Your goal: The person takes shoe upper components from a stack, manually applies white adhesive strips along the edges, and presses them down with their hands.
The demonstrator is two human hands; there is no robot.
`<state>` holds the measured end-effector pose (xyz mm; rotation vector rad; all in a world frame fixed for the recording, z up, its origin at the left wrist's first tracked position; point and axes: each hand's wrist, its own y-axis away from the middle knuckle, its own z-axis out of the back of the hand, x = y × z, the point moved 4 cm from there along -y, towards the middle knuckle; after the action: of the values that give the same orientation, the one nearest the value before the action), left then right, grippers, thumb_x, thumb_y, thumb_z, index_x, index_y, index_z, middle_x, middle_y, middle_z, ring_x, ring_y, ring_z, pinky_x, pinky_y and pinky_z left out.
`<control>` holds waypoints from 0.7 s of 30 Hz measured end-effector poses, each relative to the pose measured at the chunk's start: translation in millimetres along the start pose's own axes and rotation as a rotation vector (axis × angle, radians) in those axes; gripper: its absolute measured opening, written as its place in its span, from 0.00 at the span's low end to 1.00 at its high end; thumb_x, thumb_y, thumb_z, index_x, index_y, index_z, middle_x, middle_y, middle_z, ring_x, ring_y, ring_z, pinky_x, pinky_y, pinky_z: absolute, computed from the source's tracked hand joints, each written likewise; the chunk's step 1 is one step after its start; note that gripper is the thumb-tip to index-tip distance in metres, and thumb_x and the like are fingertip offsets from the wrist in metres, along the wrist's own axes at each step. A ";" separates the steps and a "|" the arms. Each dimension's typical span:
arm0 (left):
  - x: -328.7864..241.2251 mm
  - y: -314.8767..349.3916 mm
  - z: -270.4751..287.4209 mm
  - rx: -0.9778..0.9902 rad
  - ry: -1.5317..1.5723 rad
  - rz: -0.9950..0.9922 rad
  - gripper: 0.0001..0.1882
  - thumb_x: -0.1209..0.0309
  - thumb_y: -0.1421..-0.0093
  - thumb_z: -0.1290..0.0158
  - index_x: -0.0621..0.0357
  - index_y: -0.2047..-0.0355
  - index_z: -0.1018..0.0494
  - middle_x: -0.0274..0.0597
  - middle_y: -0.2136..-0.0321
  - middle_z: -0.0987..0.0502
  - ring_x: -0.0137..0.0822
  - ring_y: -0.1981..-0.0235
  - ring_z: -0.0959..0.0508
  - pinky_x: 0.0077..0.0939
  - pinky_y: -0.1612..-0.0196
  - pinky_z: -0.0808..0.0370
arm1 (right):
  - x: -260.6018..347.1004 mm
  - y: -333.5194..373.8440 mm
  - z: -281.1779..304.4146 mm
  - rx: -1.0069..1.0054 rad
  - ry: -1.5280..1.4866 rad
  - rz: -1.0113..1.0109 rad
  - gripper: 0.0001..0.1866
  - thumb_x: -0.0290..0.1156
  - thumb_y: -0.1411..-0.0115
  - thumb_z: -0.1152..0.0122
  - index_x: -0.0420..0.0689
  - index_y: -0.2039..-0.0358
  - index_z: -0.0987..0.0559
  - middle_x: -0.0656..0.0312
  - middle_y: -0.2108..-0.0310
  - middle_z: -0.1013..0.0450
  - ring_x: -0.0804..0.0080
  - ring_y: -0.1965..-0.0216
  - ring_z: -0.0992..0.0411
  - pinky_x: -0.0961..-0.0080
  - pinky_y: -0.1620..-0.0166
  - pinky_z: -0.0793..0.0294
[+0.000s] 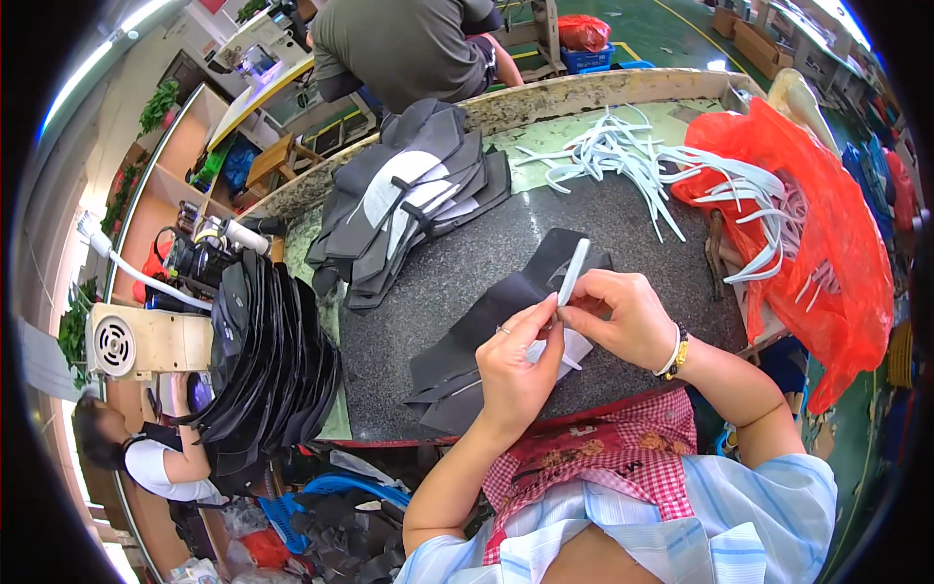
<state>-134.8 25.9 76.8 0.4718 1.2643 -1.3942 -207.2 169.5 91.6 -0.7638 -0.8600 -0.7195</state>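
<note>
Above the dark speckled slab (467, 243), my left hand (520, 365) and my right hand (628, 316) meet, each with the fingers pinched on one narrow pale-blue strip (574, 271). The strip's upper end sticks up past my fingers, and a thin tail shows below them. Under my hands lie a few flat black cut pieces (482, 316) and a whitish piece (576, 350), partly hidden by my fingers. At the far right of the slab is a tangle of similar pale strips (623, 151), some of them spilling from a red plastic bag (837, 263).
A bundle of black and grey cut pieces (409, 195) lies at the back left. Beside the slab's left edge hangs a thick row of black pieces (268, 350), near a cream machine (146, 341). One person (399, 49) sits beyond the raised wooden rim; another (170, 457) works at left.
</note>
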 end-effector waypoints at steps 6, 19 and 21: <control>4.7 -3.4 4.7 0.168 0.036 0.128 0.11 0.80 0.40 0.41 0.67 0.57 0.19 0.43 0.66 0.16 0.26 0.65 0.18 0.19 0.62 0.21 | -3.3 3.9 7.0 0.159 -0.053 -0.077 0.08 0.29 0.42 0.36 0.36 0.67 0.19 0.51 0.75 0.23 0.59 0.72 0.20 0.69 0.68 0.23; 41.7 -19.2 30.9 -0.112 0.532 0.494 0.09 0.75 0.35 0.46 0.68 0.58 0.22 0.49 0.66 0.17 0.36 0.67 0.15 0.25 0.65 0.17 | -42.0 -5.6 18.6 0.128 -0.324 -0.327 0.06 0.27 0.42 0.39 0.37 0.70 0.18 0.64 0.79 0.22 0.79 0.76 0.23 0.80 0.73 0.24; 54.6 -32.2 77.7 -0.398 0.559 0.446 0.09 0.75 0.34 0.47 0.67 0.57 0.22 0.51 0.65 0.17 0.37 0.66 0.15 0.22 0.67 0.15 | -82.1 -21.4 58.9 -0.072 -0.258 -0.406 0.07 0.29 0.41 0.40 0.39 0.70 0.19 0.63 0.76 0.22 0.80 0.77 0.24 0.80 0.74 0.23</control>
<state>-149.9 -73.0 70.4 0.8378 1.7070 -0.6241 -284.8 225.7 53.1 -0.7646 -1.2497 -1.0297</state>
